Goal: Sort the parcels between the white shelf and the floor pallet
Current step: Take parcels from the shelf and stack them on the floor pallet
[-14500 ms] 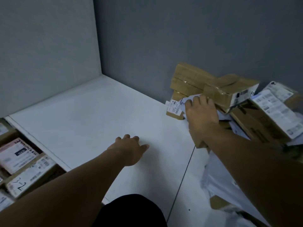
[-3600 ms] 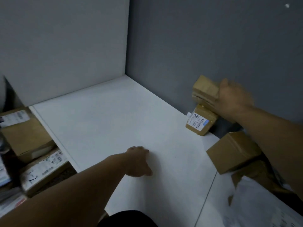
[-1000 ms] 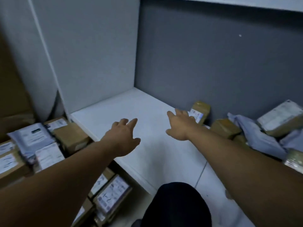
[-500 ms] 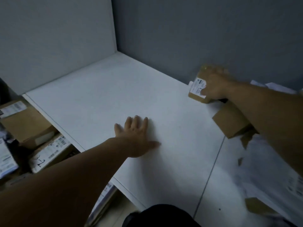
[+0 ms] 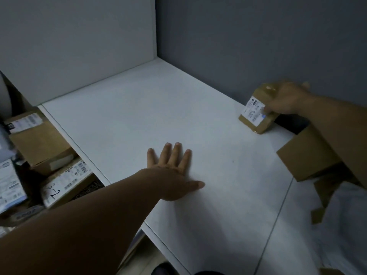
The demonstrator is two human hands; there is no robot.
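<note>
Right grip: the right grip [image 5: 288, 100] clasps a small box [image 5: 261, 95], with the thumb [image 5: 265, 111] on its label [image 5: 252, 111] and the other fingers curled over its far top edge.
Small box: brown card, at the right rear of the shelf [image 5: 139, 116], just beside the back wall [image 5: 258, 36]. Its near end touches the shelf. Whether the far end is raised cannot be told.
Label: white with dark print, facing up and to the left. The print is too small to read.
Left grip: the left grip [image 5: 174, 173] lies flat and released on the shelf near the front edge, with fingers straight and spread and the thumb out to the right. It holds nothing and is well apart from the small box.
In the way: a big box [image 5: 305, 155], plain brown, sits on the shelf under the right forearm, near the small box on its near side. The forearm hides its right part.
Further right: torn card scraps [image 5: 317, 215] lie on a white bag [image 5: 337, 225] that fills the near right corner.
Shelf: white, with a thin seam [image 5: 278, 215] running front to back left of the bag. A white side panel [image 5: 79, 36] closes its left end.
Below left: past the shelf edge and lower down lie a labelled brown box [image 5: 39, 143], a box with handwritten marks [image 5: 65, 179] and a pale bag [image 5: 10, 185], packed close. What they rest on is hidden.
</note>
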